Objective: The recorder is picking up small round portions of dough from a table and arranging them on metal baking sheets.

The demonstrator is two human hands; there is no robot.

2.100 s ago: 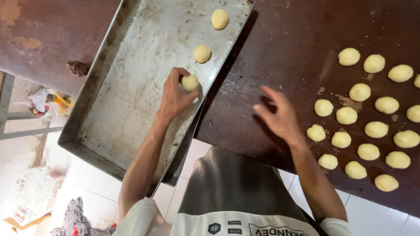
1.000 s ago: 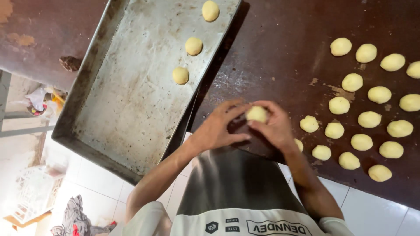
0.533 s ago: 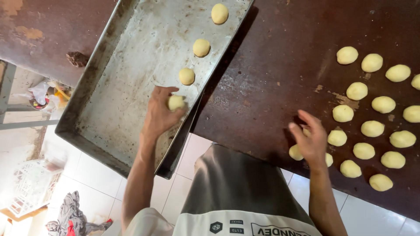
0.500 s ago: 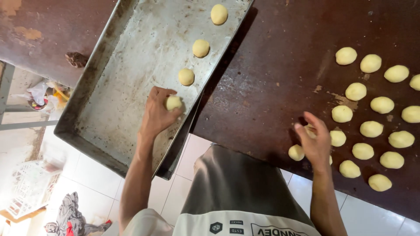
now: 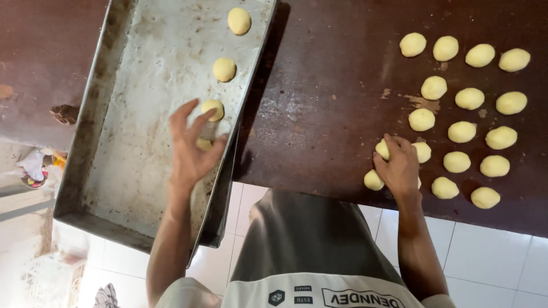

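Note:
My left hand (image 5: 191,149) hovers over the near right part of a worn metal baking tray (image 5: 85,114), fingers spread. A small yellow dough ball (image 5: 204,144) lies on the tray just under its fingers. Three more dough balls (image 5: 224,69) sit in a row along the tray's right side. My right hand (image 5: 401,166) rests on the dark brown table (image 5: 331,85) with its fingers curled over a dough ball (image 5: 382,149). Another ball (image 5: 373,180) lies by its thumb. Several dough balls (image 5: 461,131) lie in rows to its right.
The tray overhangs the table's near edge above a white tiled floor (image 5: 485,262). A dark lump (image 5: 64,113) sits on the table left of the tray. Clutter lies on the floor at the lower left (image 5: 40,171).
My left hand set a dough ball down on the tray below the third one and opened its fingers. My right hand stayed at the near balls on the table and closed over one.

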